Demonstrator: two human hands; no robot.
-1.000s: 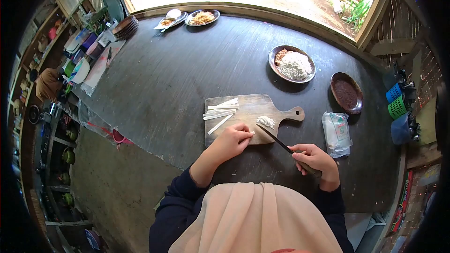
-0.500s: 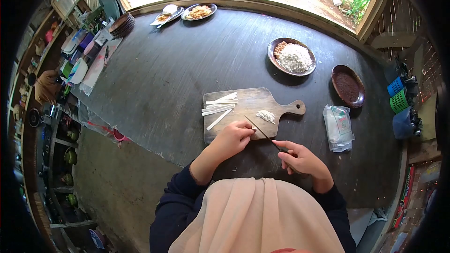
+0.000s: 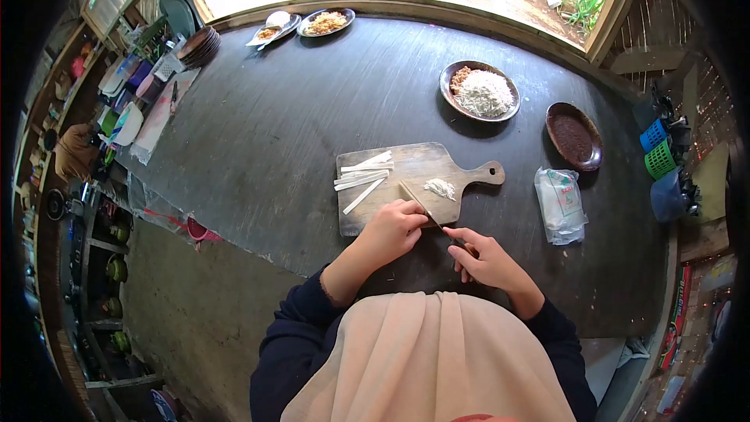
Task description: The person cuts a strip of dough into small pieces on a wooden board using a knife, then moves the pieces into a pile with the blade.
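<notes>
A wooden cutting board (image 3: pixel 426 158) with a handle on its right lies on the dark table. My left hand (image 3: pixel 391 228) rests at its near edge, fingers curled closed; what they hold is hidden under them. In my right hand (image 3: pixel 488 262) is a knife (image 3: pixel 418 200), gripped by its handle, its blade slanting up and left over the board beside my left fingertips. Several white strips (image 3: pixel 363 176) lie at the board's left. A small heap of finely cut white pieces (image 3: pixel 440 188) sits on its right side.
Beyond the board stands a plate of white shreds (image 3: pixel 484 95) with brown bits. To the right are a brown dish (image 3: pixel 574 137) and a plastic packet (image 3: pixel 561 207). Two plates of food (image 3: pixel 326 23) stand at the far edge, and stacked brown plates (image 3: pixel 200 48) at far left.
The knife and my right hand have shifted up and left, bringing the blade closer to my left fingertips. My left hand stays nearly in place. The whole view has shifted slightly.
</notes>
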